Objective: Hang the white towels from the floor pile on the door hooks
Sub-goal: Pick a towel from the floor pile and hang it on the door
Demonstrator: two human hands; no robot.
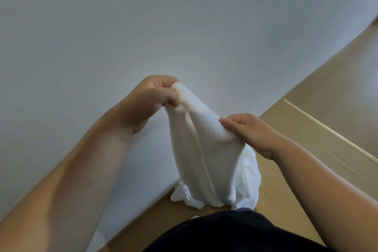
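The soft white terry towel (pixel 201 149), pinched along its top edge by the left hand (pixel 151 98) and right hand (pixel 245 131), hangs limp between them, likely light and best gripped near that edge.

1. Two bare forearms enter frame from lower corners; no sleeves visible up to pic's edge.
2. Left hand (pixel 152 96) and right hand (pixel 248 129): no rings, watch, bands or gloves seen.
3. Nails short, unpainted where visible, e.g. on right hand's fingertips (pixel 223 121).
4. Small dark mark on left forearm (pixel 90 183), approx. mid-length.
5. Dark garment (pixel 231 233), black or v. dark navy, plain, no print, fills bottom centre of frame; cannot tell whether shirt or trousers.
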